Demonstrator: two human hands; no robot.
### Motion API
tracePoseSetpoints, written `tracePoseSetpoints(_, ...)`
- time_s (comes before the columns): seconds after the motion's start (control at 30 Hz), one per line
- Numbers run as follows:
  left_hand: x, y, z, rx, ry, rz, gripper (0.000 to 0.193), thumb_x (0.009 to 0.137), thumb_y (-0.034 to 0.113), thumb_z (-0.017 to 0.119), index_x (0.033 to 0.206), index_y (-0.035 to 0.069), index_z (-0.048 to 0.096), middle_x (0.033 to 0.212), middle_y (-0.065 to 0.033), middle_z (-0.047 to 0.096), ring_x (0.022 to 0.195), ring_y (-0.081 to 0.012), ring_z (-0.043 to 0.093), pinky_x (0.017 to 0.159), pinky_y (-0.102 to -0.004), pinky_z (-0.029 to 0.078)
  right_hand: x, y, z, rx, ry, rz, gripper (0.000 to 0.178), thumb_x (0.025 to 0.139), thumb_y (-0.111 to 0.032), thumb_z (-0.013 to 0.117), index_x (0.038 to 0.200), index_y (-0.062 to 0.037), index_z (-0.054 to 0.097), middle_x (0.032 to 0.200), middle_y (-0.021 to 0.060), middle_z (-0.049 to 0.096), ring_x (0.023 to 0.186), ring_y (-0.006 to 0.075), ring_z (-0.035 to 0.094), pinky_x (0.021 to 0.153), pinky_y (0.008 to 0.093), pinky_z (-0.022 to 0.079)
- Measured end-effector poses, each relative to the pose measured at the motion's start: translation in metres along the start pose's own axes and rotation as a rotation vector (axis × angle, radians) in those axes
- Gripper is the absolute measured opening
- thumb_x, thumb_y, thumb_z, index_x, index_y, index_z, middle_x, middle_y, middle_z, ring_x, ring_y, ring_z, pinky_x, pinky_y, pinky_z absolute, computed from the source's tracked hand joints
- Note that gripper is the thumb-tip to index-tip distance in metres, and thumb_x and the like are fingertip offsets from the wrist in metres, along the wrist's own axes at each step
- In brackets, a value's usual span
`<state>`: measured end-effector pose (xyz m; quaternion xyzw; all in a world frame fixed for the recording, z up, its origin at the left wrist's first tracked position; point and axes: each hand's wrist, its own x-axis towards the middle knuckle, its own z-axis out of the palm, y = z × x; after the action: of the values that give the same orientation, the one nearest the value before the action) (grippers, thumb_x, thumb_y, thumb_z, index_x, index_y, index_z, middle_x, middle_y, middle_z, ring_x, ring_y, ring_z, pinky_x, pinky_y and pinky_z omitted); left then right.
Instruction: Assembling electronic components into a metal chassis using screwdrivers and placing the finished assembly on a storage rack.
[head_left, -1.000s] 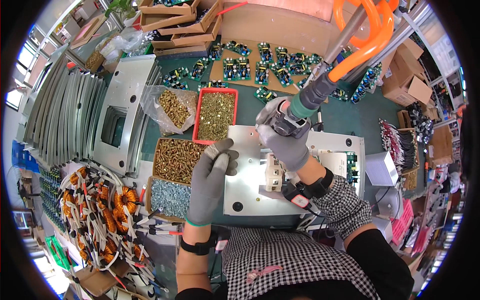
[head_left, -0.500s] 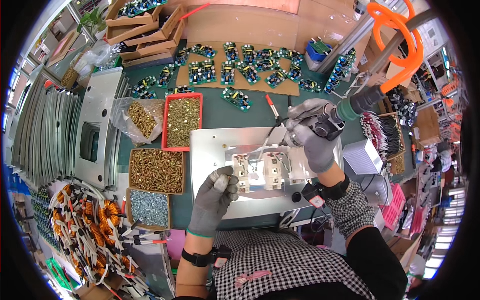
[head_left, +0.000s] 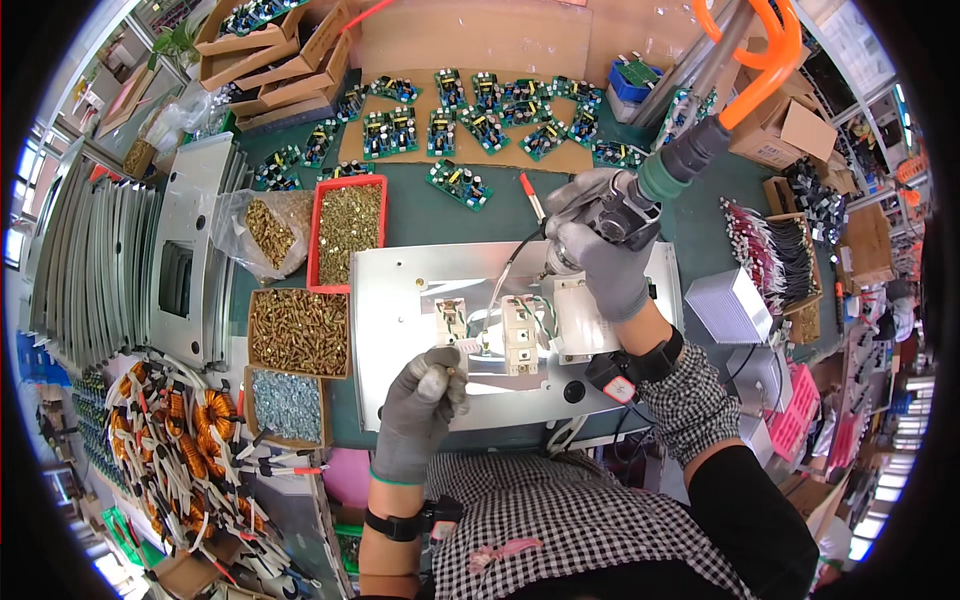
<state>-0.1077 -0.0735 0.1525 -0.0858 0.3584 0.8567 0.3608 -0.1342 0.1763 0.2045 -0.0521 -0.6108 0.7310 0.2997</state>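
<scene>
My left hand (head_left: pixel 415 405), in a grey glove, pinches a small brass-coloured fastener (head_left: pixel 450 371) at the near left of a silver metal panel (head_left: pixel 385 290); its exact shape is too small to tell. In my gloved right hand (head_left: pixel 605 255) is an air screwdriver (head_left: pixel 662 178) with a green and black body. It lies tilted over the panel's far right part, and my hand hides its tip. White terminal blocks (head_left: pixel 520 337) sit on the panel between my hands, with thin wires around them. A white cover-like part (head_left: pixel 582 318) lies below my right hand.
Left of the panel are a red tray of small fasteners (head_left: pixel 318 235), a box of brass screws (head_left: pixel 300 333) and a box of silver hardware (head_left: pixel 287 404). Circuit boards (head_left: pixel 460 185) lie beyond it. An orange coiled hose (head_left: pixel 768 75) runs from the screwdriver. Copper coils (head_left: pixel 215 420) crowd the near left.
The whole view has shifted slightly, with the panel and boards now further left and up. My right hand and the screwdriver sit a little further left. Both hands keep their grips.
</scene>
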Motion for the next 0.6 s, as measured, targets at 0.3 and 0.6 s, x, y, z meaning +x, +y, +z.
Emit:
tracePoseSetpoints(0.3, -0.018, -0.024, 0.019, -0.022, -0.114, -0.095, 0.035, 0.086, 0.025, 0.065, 0.111, 0.002, 0.057, 0.088, -0.0071, 0.058, 0.073, -0.0117, 0.055, 0.061, -0.0253, 0.048, -0.004, -0.011, 0.005, -0.006, -0.070, 0.013, 0.034, 0.068, 0.008, 0.063, 0.098, -0.0042, 0.053, 0.086, 0.0083, 0.063, 0.076, 0.0116, 0.060, 0.065, 0.0248, 0.050)
tracePoseSetpoints(0.6, -0.017, -0.059, 0.029, -0.160, -0.089, -0.206, 0.034, 0.090, 0.031, 0.058, 0.108, 0.003, 0.052, 0.091, -0.0030, 0.056, 0.073, -0.0076, 0.053, 0.060, -0.0208, 0.046, -0.057, -0.095, 0.004, 0.555, -0.563, 0.023, 0.044, 0.076, 0.010, 0.059, 0.114, -0.0024, 0.043, 0.094, 0.0171, 0.058, 0.081, 0.0230, 0.061, 0.066, 0.0332, 0.053)
